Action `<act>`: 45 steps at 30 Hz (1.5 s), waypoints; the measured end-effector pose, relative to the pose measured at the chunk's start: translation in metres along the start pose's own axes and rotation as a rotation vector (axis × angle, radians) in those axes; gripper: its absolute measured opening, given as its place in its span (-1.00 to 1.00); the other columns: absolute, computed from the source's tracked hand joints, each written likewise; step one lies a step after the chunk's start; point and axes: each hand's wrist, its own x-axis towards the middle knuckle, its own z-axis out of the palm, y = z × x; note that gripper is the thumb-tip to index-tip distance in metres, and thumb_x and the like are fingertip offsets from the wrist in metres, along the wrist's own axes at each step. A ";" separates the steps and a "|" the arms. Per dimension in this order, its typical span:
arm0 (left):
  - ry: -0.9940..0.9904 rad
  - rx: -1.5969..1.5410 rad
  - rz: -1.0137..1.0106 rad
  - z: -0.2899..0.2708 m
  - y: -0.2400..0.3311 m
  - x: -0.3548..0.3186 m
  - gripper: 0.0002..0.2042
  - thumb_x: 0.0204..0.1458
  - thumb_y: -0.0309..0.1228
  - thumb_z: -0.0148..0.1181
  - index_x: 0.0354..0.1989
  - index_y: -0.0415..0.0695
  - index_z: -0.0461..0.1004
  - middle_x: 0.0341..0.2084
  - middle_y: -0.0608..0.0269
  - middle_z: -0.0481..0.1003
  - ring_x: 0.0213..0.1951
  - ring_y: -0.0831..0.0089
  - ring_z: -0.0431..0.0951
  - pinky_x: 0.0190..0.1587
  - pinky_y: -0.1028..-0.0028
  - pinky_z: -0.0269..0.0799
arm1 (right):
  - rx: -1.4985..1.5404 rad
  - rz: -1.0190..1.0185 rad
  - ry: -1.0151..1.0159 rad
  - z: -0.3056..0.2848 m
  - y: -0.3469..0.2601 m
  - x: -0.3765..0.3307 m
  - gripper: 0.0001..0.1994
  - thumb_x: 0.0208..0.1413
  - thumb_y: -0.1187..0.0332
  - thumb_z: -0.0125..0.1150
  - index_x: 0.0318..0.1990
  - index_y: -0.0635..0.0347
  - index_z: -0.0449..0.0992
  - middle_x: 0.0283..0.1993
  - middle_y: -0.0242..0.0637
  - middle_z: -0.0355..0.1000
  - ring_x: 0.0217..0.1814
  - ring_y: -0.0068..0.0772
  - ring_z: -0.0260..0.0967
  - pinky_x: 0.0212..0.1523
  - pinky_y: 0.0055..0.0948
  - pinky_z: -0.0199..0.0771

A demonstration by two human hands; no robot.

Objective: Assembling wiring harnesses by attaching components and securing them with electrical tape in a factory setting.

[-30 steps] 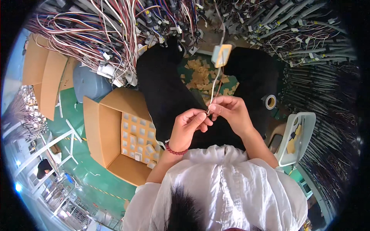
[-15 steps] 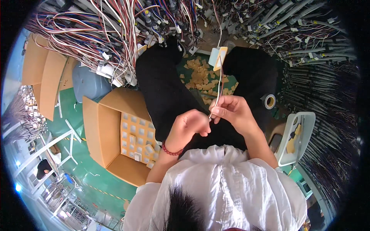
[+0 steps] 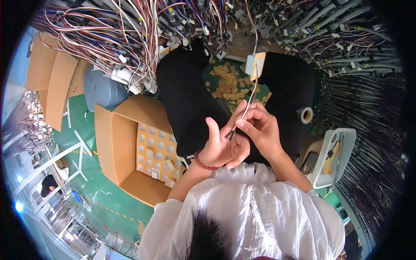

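Note:
A thin pair of wires [image 3: 249,104], one pale and one dark, hangs down over my lap. My right hand [image 3: 265,132] pinches it between thumb and fingertips, just above its dark loose ends [image 3: 230,135]. Those ends lie over my left hand [image 3: 223,147], which is turned palm up with its thumb spread wide and its lower fingers loosely bent. My left index finger reaches behind the wires; the hand grips nothing visible. Farther up the wires, a small white block [image 3: 250,65] with a tan front face is threaded on them, beside my right knee.
At my left stands an open cardboard box [image 3: 113,147] holding rows of similar blocks [image 3: 156,149]. A blue-grey stool [image 3: 102,89] is behind it. Bundled cables [image 3: 346,56] crowd the far side and right. Near my right are a tape roll [image 3: 307,115] and a white bin [image 3: 333,160]. Tan scraps [image 3: 229,82] litter the floor.
My left hand has turned from curled near the wire ends to palm up with its thumb spread. The dark ends now show over it. My right hand keeps its pinch.

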 end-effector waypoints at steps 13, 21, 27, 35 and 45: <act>0.173 0.091 0.009 0.011 -0.003 -0.008 -0.42 0.23 -0.22 -0.28 0.41 0.17 -0.27 -0.86 0.35 0.18 -0.86 0.63 0.08 -0.76 0.63 0.05 | -0.314 -0.234 0.140 0.011 -0.013 -0.006 -0.87 -0.12 0.47 0.37 -0.42 0.27 0.52 -0.32 -0.33 0.28 -0.31 -0.51 0.24 -0.35 -0.54 0.30; 0.162 0.078 0.099 0.007 0.004 -0.029 -0.42 0.15 -0.42 -0.32 0.39 -0.06 -0.19 -0.93 0.44 0.00 -0.89 0.63 -0.06 -0.77 0.59 -0.07 | -0.318 -0.302 0.283 -0.004 -0.011 0.012 -0.63 -0.11 0.48 0.35 -0.11 0.22 0.41 -0.31 -0.37 0.29 -0.46 -0.61 0.16 -0.43 -0.60 0.24; 0.378 0.486 0.087 0.022 0.012 -0.057 -0.40 0.13 -0.42 -0.30 0.39 -0.09 -0.16 -0.89 0.38 0.09 -0.84 0.62 0.01 -0.70 0.59 0.02 | -0.460 -0.421 -0.608 -0.003 -0.039 0.040 -0.72 0.10 0.62 0.02 -0.03 0.27 0.46 0.08 -0.08 0.34 0.08 -0.06 0.33 0.04 -0.28 0.36; 0.385 0.601 0.093 0.029 0.020 -0.075 -0.38 0.10 -0.47 -0.33 0.40 -0.15 -0.21 -0.86 0.40 0.13 -0.83 0.64 0.04 -0.68 0.62 0.04 | -0.499 -0.468 -0.600 0.001 -0.043 0.058 -0.86 -0.01 0.56 0.25 -0.25 0.29 0.57 -0.30 -0.16 0.46 -0.32 -0.20 0.44 -0.31 -0.39 0.45; 0.241 0.585 0.084 0.021 0.025 -0.077 -0.36 0.10 -0.48 -0.32 0.39 -0.20 -0.29 -0.88 0.39 0.11 -0.84 0.64 0.01 -0.70 0.62 0.01 | -0.527 -0.328 -0.602 -0.004 -0.058 0.058 -0.84 -0.08 0.56 0.29 -0.28 0.23 0.60 -0.33 -0.27 0.44 -0.38 -0.42 0.41 -0.40 -0.51 0.43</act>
